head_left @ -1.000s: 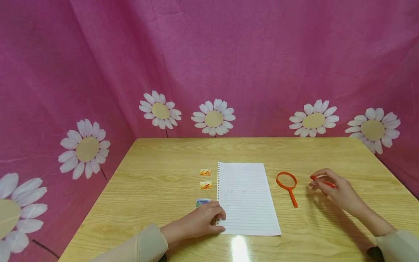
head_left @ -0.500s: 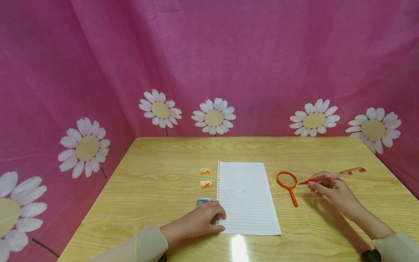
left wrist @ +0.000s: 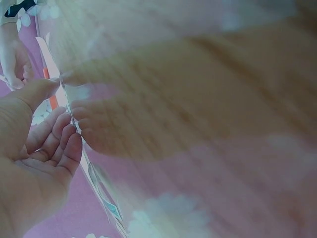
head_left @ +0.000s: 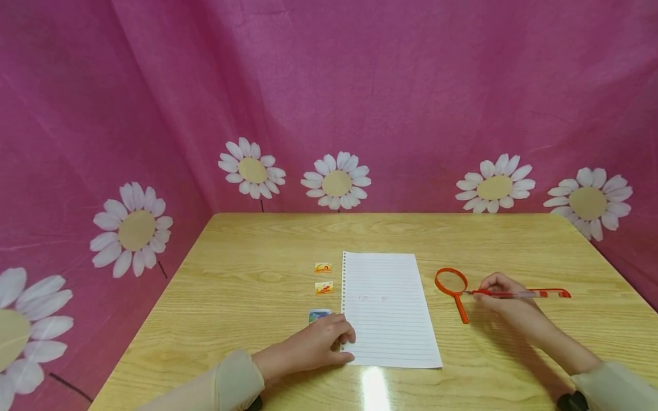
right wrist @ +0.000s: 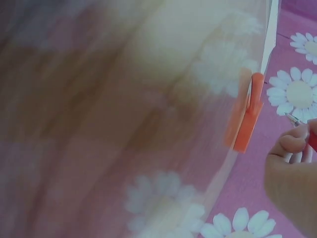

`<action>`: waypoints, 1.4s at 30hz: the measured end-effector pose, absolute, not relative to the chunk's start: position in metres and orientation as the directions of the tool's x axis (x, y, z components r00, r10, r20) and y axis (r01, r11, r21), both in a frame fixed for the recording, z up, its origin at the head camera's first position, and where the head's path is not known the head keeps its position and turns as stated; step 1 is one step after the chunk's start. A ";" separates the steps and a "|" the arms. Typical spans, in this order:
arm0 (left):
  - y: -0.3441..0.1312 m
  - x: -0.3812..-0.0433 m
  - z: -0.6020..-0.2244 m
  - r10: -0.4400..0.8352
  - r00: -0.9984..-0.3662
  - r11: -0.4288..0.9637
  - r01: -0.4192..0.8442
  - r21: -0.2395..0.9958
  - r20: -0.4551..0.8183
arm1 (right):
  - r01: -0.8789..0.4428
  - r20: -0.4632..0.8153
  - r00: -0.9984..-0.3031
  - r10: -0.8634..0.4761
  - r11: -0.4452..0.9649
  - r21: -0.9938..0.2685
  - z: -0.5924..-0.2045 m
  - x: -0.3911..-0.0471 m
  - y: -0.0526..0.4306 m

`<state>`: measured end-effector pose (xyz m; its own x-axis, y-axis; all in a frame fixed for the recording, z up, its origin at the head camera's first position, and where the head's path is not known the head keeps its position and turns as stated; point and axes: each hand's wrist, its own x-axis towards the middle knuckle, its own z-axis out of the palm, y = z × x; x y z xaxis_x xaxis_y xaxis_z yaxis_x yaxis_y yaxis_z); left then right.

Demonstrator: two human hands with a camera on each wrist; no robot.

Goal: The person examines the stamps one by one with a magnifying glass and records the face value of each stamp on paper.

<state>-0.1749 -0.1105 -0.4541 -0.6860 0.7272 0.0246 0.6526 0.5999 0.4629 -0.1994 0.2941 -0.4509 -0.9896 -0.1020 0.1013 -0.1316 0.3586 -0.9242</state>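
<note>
My left hand (head_left: 325, 341) rests on the lower left edge of a lined sheet of paper (head_left: 393, 334), its fingers relaxed. Two faint handwritten numbers stand left of the sheet's middle. To the right of the paper, my right hand (head_left: 514, 305) pinches a red pen (head_left: 506, 294) near its tip. The pen lies nearly level, its bare tip pointing left, close to the handle of a red magnifying glass (head_left: 460, 308). In the right wrist view the pen tip (right wrist: 292, 118) sticks out past the thumb and fingers.
Left of the sheet lie two small orange-and-yellow picture stamps (head_left: 324, 287) in a column. Below them a bluish picture stamp (head_left: 319, 314) is partly covered by my left hand. A pink curtain (head_left: 411, 103) with daisies hangs behind the wooden table (head_left: 247, 268).
My right hand has moved left, toward the magnifying glass. The pen has turned in its fingers, so its tip and long body now show. My left hand has stayed in place.
</note>
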 end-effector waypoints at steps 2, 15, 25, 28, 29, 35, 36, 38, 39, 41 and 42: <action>-0.111 -0.175 -0.454 0.726 -0.687 0.601 0.649 0.467 0.021 | -0.132 0.101 -0.989 -0.103 0.364 -0.922 -0.451 -0.201 0.290; -0.111 -0.176 -0.455 0.733 -0.680 0.594 0.661 0.459 0.030 | -0.142 0.089 -0.984 -0.153 0.382 -0.913 -0.452 -0.208 0.259; -0.111 -0.177 -0.456 0.735 -0.678 0.594 0.663 0.455 0.028 | -0.147 0.067 -0.972 -0.225 0.358 -0.922 -0.457 -0.217 0.238; -0.111 -0.177 -0.457 0.734 -0.679 0.595 0.661 0.456 0.027 | -0.161 0.079 -0.969 -0.233 0.358 -0.920 -0.459 -0.219 0.231; -0.111 -0.178 -0.457 0.734 -0.679 0.595 0.662 0.456 0.027 | -0.162 0.078 -0.970 -0.230 0.373 -0.914 -0.459 -0.220 0.229; -0.111 -0.177 -0.457 0.738 -0.674 0.591 0.668 0.452 0.030 | -0.197 0.103 -0.966 -0.236 0.421 -0.886 -0.461 -0.224 0.216; -0.111 -0.177 -0.457 0.739 -0.673 0.590 0.669 0.452 0.031 | -0.209 0.113 -0.964 -0.242 0.420 -0.883 -0.461 -0.225 0.214; -0.111 -0.177 -0.457 0.740 -0.672 0.589 0.669 0.453 0.031 | -0.208 0.109 -0.963 -0.246 0.425 -0.881 -0.461 -0.226 0.211; -0.112 -0.177 -0.456 0.741 -0.670 0.588 0.671 0.451 0.031 | -0.208 0.107 -0.962 -0.249 0.426 -0.881 -0.462 -0.226 0.210; -0.112 -0.177 -0.456 0.741 -0.671 0.591 0.670 0.450 0.025 | -0.205 0.098 -0.961 -0.258 0.430 -0.879 -0.462 -0.227 0.209; -0.112 -0.177 -0.456 0.741 -0.671 0.591 0.669 0.451 0.023 | -0.207 0.096 -0.960 -0.264 0.432 -0.878 -0.462 -0.227 0.208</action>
<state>-0.1773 -0.1117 -0.4557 -0.6710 0.7411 0.0233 0.6686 0.5912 0.4511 -0.2274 0.2079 -0.4621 -0.9597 -0.2643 0.0959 -0.2066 0.4315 -0.8781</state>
